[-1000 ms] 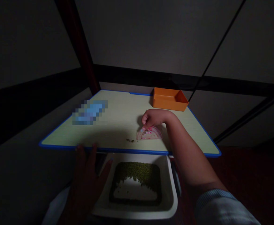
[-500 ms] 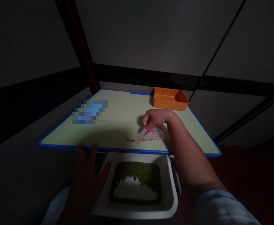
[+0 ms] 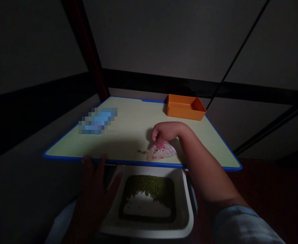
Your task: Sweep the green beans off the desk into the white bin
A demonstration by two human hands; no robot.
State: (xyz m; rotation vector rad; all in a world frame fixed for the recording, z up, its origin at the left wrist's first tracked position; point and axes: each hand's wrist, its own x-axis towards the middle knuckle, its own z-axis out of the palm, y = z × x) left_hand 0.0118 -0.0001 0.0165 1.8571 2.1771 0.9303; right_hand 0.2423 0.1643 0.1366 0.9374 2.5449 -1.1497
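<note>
My right hand (image 3: 166,132) pinches the upper left part of a clear protractor (image 3: 162,153) with pink markings, held low over the front of a pale tabletop (image 3: 131,118) with a blue rim. Just left of the protractor lies a small cluster of green beans (image 3: 142,152). In deep shadow at the lower left, my left hand (image 3: 98,189) has its fingers spread, the tips at the tabletop's front edge. Below that edge sits a white basin (image 3: 188,217), with many green beans (image 3: 151,184) heaped toward its far side and part of its bottom bare.
An orange open box (image 3: 183,112) stands at the tabletop's back right corner. On the left lies a blue item (image 3: 98,121) blurred by pixels. Dark panelled walls (image 3: 159,40) rise close behind and to the left.
My right hand has come slightly nearer, and the protractor has moved toward the tabletop's front edge. The left hand, basin and orange box have stayed put.
</note>
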